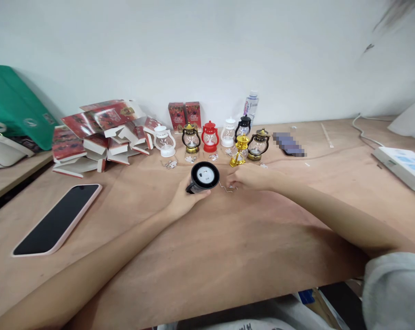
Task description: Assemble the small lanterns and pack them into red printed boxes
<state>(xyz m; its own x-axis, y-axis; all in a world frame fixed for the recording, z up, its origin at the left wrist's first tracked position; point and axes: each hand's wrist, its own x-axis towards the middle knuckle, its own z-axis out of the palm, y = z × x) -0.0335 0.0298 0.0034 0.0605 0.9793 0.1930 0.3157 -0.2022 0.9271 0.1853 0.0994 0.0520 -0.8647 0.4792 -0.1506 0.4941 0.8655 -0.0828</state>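
Note:
My left hand (187, 200) is wrapped around a small black lantern (193, 187), tipped so that its round base with a white disc faces me. To its right, my right hand (247, 178) is closed, thumb and fingers pinched at a thin silver chain (224, 187) with a small pale piece by the fingertips. The chain stretches between the lantern's edge and these fingers. Just behind my right hand stands a gold lantern (241, 153). A red lantern (210, 140) and a bronze lantern (191, 141) are upright beyond the black one.
Flattened red boxes (104, 133) are heaped at the back left, near a white lantern (165, 143). Two red boxes (184, 115) and a bottle (251, 104) stand against the wall. A phone (58, 220) lies at left, a power strip (403, 167) at right.

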